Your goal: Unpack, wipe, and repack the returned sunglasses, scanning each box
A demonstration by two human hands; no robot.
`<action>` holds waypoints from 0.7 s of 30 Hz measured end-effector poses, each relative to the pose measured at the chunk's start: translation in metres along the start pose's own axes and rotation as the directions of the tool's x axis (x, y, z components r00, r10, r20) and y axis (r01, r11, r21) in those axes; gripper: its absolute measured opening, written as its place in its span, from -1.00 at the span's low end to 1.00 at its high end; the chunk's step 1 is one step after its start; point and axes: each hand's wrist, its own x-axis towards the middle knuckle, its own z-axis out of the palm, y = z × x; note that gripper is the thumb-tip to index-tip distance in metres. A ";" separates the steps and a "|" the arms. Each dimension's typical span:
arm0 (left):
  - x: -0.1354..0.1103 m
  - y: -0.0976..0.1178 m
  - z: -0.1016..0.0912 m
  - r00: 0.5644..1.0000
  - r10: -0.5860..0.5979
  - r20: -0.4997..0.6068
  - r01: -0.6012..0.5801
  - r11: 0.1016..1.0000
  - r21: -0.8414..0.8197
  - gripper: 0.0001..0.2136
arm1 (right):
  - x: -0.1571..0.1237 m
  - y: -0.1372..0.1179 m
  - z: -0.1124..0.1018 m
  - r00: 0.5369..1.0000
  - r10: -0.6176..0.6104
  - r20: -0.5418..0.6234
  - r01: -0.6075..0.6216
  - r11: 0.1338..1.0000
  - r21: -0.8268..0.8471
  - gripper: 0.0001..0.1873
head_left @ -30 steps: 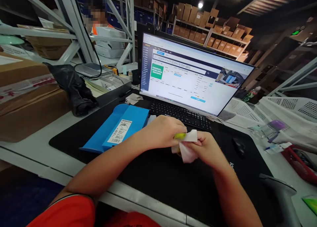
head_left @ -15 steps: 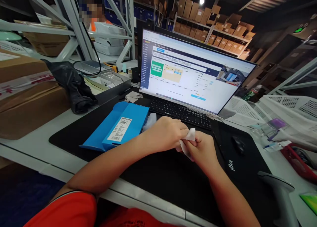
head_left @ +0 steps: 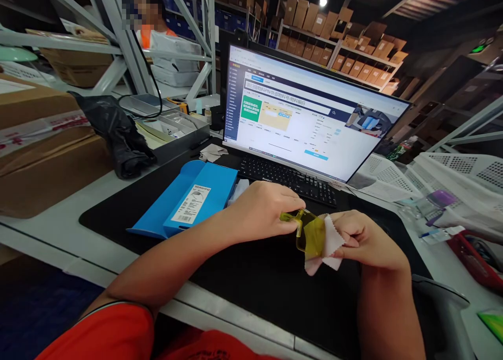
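My left hand (head_left: 265, 208) is closed on one side of a pair of yellow see-through glasses (head_left: 302, 235). A pale cleaning cloth with zigzag edges (head_left: 332, 240) is pinched in my right hand (head_left: 363, 239). The cloth lies against a lens, and part of it shows yellow through the glass. Beyond my left forearm lies a blue cardboard box (head_left: 220, 184) with a white label and a raised flap. Something whitish and translucent (head_left: 239, 190) sits beside the box, partly covered by my left hand.
A keyboard (head_left: 271, 172) and a lit monitor (head_left: 283, 124) stand behind my hands. At the right are a handheld scanner (head_left: 440, 292), white perforated baskets (head_left: 467, 163) and a red tray (head_left: 471, 252). A large carton (head_left: 58, 176) and a black plastic bag (head_left: 121, 134) fill the left.
My right hand has moved right, away from my left, still gripping the cloth. The yellow glasses, hidden before, now show between both hands. My left hand has barely shifted.
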 end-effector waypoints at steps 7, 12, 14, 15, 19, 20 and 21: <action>-0.002 0.004 0.009 0.981 0.135 0.142 -0.168 0.954 0.249 -0.83 | 0.018 -0.012 0.050 0.943 0.074 -0.324 -0.160 0.956 -0.247 -0.50; -0.002 -0.003 -0.008 0.999 0.012 0.052 -0.015 0.998 0.057 -0.86 | 0.016 -0.006 0.033 0.993 0.056 -0.107 -0.059 0.998 -0.020 -0.40; 0.000 -0.002 -0.014 0.998 -0.060 0.024 0.061 0.997 -0.043 -0.83 | 0.009 -0.003 0.017 1.000 0.000 0.026 -0.003 0.996 0.086 -0.37; 0.001 0.000 -0.015 0.996 -0.086 0.022 0.088 0.993 -0.082 -0.82 | 0.006 -0.003 0.010 0.998 -0.032 0.061 0.024 0.993 0.114 -0.37; 0.005 0.007 -0.014 0.994 -0.107 0.028 0.111 0.981 -0.160 -0.85 | -0.004 0.000 -0.004 0.994 -0.072 0.083 0.061 0.990 0.128 -0.32; 0.005 0.006 -0.014 0.994 -0.111 0.007 0.111 0.981 -0.160 -0.85 | -0.006 0.001 -0.006 0.995 -0.063 0.077 0.053 0.991 0.124 -0.30; 0.005 0.004 -0.015 0.992 -0.119 -0.037 0.112 0.983 -0.148 -0.83 | -0.008 0.003 -0.009 0.998 -0.051 0.049 0.045 0.992 0.121 -0.27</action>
